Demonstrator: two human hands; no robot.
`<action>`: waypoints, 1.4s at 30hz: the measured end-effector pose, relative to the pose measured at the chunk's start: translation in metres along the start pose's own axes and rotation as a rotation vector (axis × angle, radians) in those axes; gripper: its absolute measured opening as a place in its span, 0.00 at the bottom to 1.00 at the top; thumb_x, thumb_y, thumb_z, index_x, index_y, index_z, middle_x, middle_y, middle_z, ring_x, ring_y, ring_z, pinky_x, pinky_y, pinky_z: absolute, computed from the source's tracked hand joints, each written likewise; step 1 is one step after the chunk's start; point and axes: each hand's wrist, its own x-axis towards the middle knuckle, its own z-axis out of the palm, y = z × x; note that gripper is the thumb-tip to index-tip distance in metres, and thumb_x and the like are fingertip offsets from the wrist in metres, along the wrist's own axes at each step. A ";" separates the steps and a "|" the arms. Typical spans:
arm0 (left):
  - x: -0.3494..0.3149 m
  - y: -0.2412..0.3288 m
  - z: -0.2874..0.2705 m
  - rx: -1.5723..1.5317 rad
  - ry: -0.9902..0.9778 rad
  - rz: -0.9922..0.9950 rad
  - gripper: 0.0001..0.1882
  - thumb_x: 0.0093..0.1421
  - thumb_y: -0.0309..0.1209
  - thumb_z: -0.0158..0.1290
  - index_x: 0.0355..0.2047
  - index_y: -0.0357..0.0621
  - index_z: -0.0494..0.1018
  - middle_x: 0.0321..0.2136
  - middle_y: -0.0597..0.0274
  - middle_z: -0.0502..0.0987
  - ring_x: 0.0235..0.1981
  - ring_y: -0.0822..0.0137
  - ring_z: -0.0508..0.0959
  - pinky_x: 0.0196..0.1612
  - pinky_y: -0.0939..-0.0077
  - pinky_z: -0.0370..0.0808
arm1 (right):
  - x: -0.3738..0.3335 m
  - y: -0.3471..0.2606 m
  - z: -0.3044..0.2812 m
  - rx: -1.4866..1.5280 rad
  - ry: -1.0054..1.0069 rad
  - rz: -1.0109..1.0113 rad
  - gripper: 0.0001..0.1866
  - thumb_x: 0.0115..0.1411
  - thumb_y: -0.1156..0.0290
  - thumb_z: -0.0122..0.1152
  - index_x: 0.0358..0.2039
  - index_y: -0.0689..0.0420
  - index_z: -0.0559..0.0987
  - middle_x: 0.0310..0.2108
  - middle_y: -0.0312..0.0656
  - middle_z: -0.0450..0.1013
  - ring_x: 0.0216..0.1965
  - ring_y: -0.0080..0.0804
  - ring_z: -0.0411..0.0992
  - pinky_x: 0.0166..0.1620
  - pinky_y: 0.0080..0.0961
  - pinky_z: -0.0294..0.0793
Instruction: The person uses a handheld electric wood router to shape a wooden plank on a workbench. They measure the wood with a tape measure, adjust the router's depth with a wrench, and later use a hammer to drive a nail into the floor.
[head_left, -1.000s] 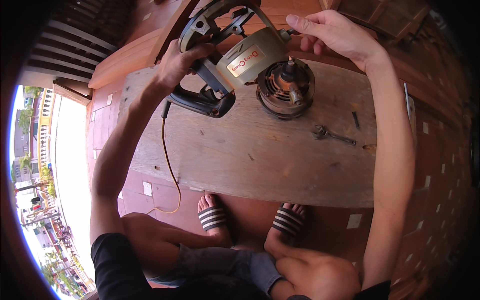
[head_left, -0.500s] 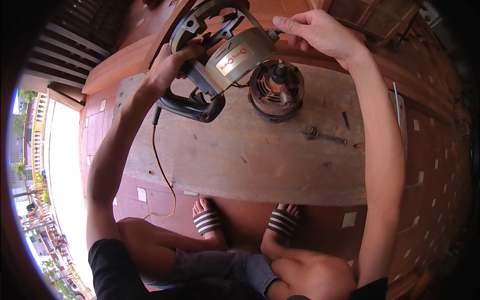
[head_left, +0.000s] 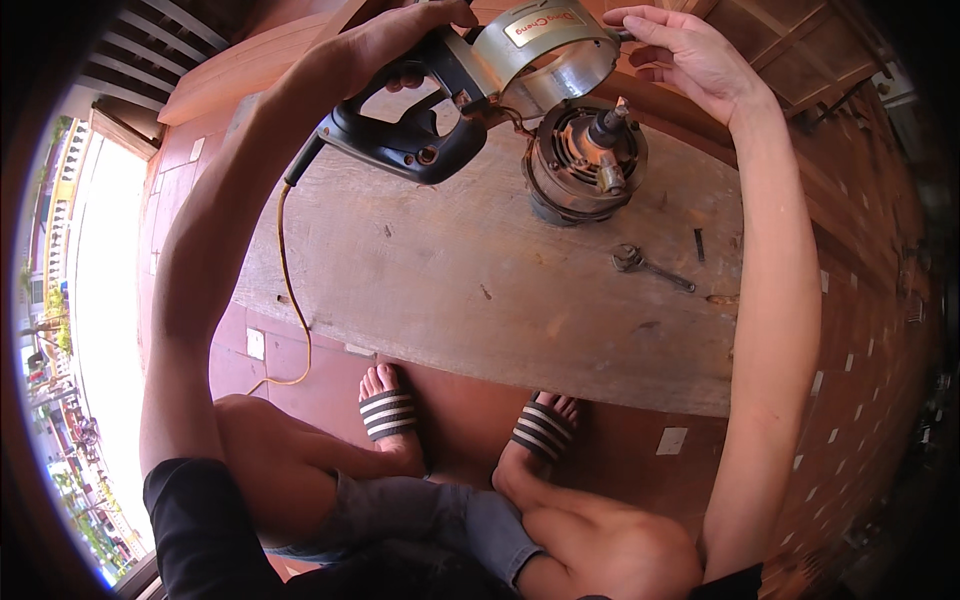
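Observation:
A handheld power saw point(head_left: 553, 60), with a silver barrel-shaped housing and a black loop handle, is tilted above the far side of a wooden board. My left hand point(head_left: 405, 40) is closed around its upper left part, with fingertips showing inside the handle loop. At the housing's right end, the fingers of my right hand point(head_left: 690, 55) close around a small dark knob point(head_left: 626, 35), partly covered by them. Below the open housing, a round motor unit point(head_left: 585, 165) with a shaft on top stands on the board. Thin wires seem to link it to the saw.
An adjustable wrench point(head_left: 655, 268) and a dark bolt-like piece point(head_left: 699, 244) lie on the wooden board point(head_left: 420, 290), at the right. The saw's yellow-brown cord point(head_left: 300, 320) drops over the near left edge to the tiled floor. Wooden furniture point(head_left: 790, 50) stands at the far right.
The saw has turned and shifted right and away, so its housing's open underside now shows. Both hands have moved with it. The motor unit, wrench and board appear slightly shifted in the view.

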 end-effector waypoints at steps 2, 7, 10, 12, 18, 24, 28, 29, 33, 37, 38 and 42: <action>0.003 0.001 -0.002 -0.006 -0.063 0.004 0.29 0.67 0.57 0.48 0.50 0.45 0.79 0.21 0.65 0.76 0.15 0.79 0.70 0.19 0.86 0.66 | -0.017 -0.030 0.019 -0.280 0.166 0.144 0.17 0.75 0.59 0.60 0.39 0.61 0.86 0.31 0.36 0.80 0.28 0.23 0.71 0.35 0.23 0.74; -0.004 -0.002 -0.015 0.095 -0.041 0.092 0.27 0.68 0.55 0.49 0.50 0.45 0.79 0.27 0.68 0.77 0.23 0.80 0.72 0.25 0.82 0.67 | -0.013 -0.011 -0.001 -0.203 0.133 0.045 0.19 0.74 0.57 0.62 0.40 0.62 0.86 0.30 0.36 0.81 0.28 0.21 0.71 0.35 0.19 0.73; -0.020 0.012 -0.011 0.120 0.035 0.181 0.29 0.66 0.54 0.53 0.53 0.42 0.79 0.32 0.67 0.78 0.29 0.78 0.72 0.30 0.78 0.65 | -0.030 -0.010 -0.004 -0.103 0.093 -0.087 0.19 0.73 0.57 0.63 0.41 0.63 0.86 0.32 0.37 0.82 0.29 0.21 0.73 0.36 0.18 0.73; -0.028 0.015 0.001 0.123 0.203 0.290 0.28 0.64 0.53 0.56 0.49 0.41 0.81 0.31 0.63 0.80 0.28 0.74 0.74 0.31 0.76 0.70 | -0.042 -0.004 0.000 -0.166 0.146 -0.203 0.24 0.69 0.47 0.65 0.39 0.59 0.86 0.26 0.32 0.76 0.26 0.18 0.68 0.35 0.18 0.71; -0.033 0.016 0.001 0.167 0.224 0.390 0.25 0.63 0.48 0.60 0.44 0.35 0.82 0.33 0.58 0.85 0.33 0.72 0.80 0.42 0.72 0.78 | -0.062 -0.008 0.015 -0.476 0.268 -0.246 0.36 0.66 0.33 0.62 0.31 0.61 0.86 0.17 0.27 0.66 0.20 0.15 0.65 0.26 0.20 0.66; -0.043 0.002 0.004 0.023 0.345 0.423 0.24 0.64 0.41 0.63 0.52 0.34 0.79 0.36 0.61 0.83 0.36 0.70 0.78 0.47 0.71 0.76 | -0.074 -0.004 0.014 -0.399 0.275 -0.179 0.41 0.66 0.30 0.58 0.39 0.64 0.86 0.21 0.37 0.76 0.23 0.19 0.71 0.30 0.22 0.74; -0.042 -0.024 0.002 -0.141 0.418 0.458 0.31 0.66 0.39 0.60 0.62 0.29 0.73 0.53 0.57 0.78 0.53 0.67 0.74 0.61 0.67 0.68 | -0.096 0.025 0.008 -0.274 0.272 -0.120 0.28 0.72 0.46 0.61 0.44 0.64 0.86 0.29 0.37 0.80 0.31 0.20 0.75 0.36 0.20 0.77; -0.040 -0.041 -0.012 -0.098 0.364 0.421 0.31 0.69 0.38 0.54 0.67 0.30 0.68 0.60 0.54 0.75 0.60 0.65 0.73 0.67 0.67 0.65 | -0.097 0.040 0.007 -0.283 0.259 -0.099 0.25 0.73 0.50 0.60 0.46 0.63 0.85 0.31 0.37 0.80 0.34 0.19 0.76 0.39 0.20 0.77; -0.044 -0.066 -0.009 -0.271 0.297 0.378 0.32 0.72 0.40 0.48 0.70 0.31 0.64 0.58 0.56 0.75 0.59 0.67 0.73 0.66 0.68 0.66 | -0.131 0.092 0.029 -0.424 0.339 -0.100 0.24 0.73 0.67 0.57 0.65 0.63 0.74 0.55 0.50 0.81 0.54 0.41 0.80 0.54 0.36 0.81; -0.044 -0.073 -0.011 -0.380 0.201 0.451 0.31 0.72 0.41 0.46 0.67 0.30 0.67 0.56 0.54 0.76 0.57 0.65 0.75 0.64 0.66 0.67 | -0.167 0.125 0.070 -0.331 0.285 -0.182 0.34 0.70 0.71 0.58 0.75 0.59 0.61 0.72 0.54 0.62 0.66 0.47 0.70 0.65 0.40 0.75; -0.041 -0.081 -0.013 -0.387 0.198 0.450 0.30 0.73 0.42 0.42 0.65 0.32 0.68 0.56 0.54 0.77 0.59 0.64 0.75 0.65 0.66 0.68 | -0.172 0.124 0.076 -0.369 0.307 -0.221 0.35 0.68 0.72 0.61 0.74 0.59 0.62 0.74 0.53 0.59 0.70 0.51 0.65 0.68 0.42 0.70; -0.034 -0.120 -0.030 -0.267 0.236 0.476 0.27 0.74 0.38 0.40 0.67 0.34 0.65 0.57 0.56 0.75 0.59 0.66 0.74 0.64 0.67 0.70 | -0.166 0.119 0.100 -0.379 0.498 -0.282 0.34 0.66 0.73 0.63 0.71 0.63 0.64 0.70 0.54 0.62 0.69 0.55 0.65 0.71 0.45 0.65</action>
